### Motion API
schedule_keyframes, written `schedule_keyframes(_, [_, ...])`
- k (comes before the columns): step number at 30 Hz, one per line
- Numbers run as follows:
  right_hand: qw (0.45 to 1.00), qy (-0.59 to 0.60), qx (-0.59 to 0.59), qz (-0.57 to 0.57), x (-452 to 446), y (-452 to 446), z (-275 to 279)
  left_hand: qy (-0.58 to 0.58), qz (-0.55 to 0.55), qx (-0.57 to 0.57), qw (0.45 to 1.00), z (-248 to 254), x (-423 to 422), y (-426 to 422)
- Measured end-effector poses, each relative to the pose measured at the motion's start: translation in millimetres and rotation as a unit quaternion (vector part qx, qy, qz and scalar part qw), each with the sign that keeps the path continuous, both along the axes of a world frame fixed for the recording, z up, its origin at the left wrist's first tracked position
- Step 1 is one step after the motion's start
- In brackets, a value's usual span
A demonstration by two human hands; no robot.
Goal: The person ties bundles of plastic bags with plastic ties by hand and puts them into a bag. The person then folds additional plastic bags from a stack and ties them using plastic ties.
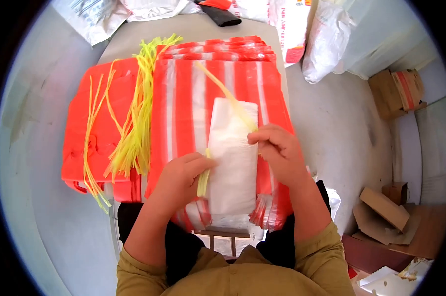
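A folded white plastic bundle (233, 163) lies lengthwise on a pile of red-and-clear striped plastic bags (186, 98). At its left edge, my left hand (184, 176) is closed on a yellow plastic strip (203, 182), whose end hangs below the fingers. My right hand (277, 150) pinches at the bundle's right edge, where the strip's other length (225, 91) rises to the upper left over the bags. Whether the strip runs under the bundle is hidden.
Left of the striped pile hangs a bunch of yellow strips (139, 108), with loose ones over red folded bags (102, 118). White sacks (326, 42) stand beyond the table (193, 27). Cardboard boxes (386, 217) sit on the floor at right.
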State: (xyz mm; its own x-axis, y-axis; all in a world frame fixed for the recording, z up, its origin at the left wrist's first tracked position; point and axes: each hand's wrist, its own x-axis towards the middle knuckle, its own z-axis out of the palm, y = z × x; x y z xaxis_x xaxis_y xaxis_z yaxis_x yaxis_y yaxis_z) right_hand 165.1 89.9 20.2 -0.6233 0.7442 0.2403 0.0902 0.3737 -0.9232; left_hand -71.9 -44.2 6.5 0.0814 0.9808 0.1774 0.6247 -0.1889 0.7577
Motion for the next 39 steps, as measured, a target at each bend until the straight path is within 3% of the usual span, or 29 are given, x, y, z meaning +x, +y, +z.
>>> schedule_keyframes(3, [0.998,-0.015,-0.016,-0.062,12,10,6,-0.094,-0.003,0.012,0.995,-8,21,8])
schedule_keyframes(6, [0.992,0.024,-0.029,-0.121,23,17,5,-0.063,-0.018,0.004,0.998,-5,40,13])
schedule_keyframes(10, [0.995,-0.014,0.018,-0.098,39,20,0,0.005,-0.008,0.034,0.999,-8,53,14])
schedule_keyframes(12, [0.995,-0.035,0.036,-0.090,48,18,-4,-0.046,0.023,-0.002,0.999,-9,60,16])
schedule_keyframes(18, [0.977,-0.032,-0.115,-0.178,69,13,1,-0.155,0.094,-0.065,0.981,-8,78,20])
schedule_keyframes(21, [0.976,-0.009,-0.120,-0.184,73,12,4,-0.093,0.113,0.006,0.989,-17,81,20])
schedule_keyframes(25, [0.993,-0.014,0.026,-0.118,55,-1,0,0.152,0.103,0.120,0.976,-12,73,15])
schedule_keyframes(33, [0.961,-0.106,0.255,0.004,10,-22,-6,0.070,0.122,0.160,0.977,-6,80,16])
schedule_keyframes(39, [0.965,-0.164,0.203,0.029,9,-18,-9,0.000,0.118,0.165,0.979,-7,78,15])
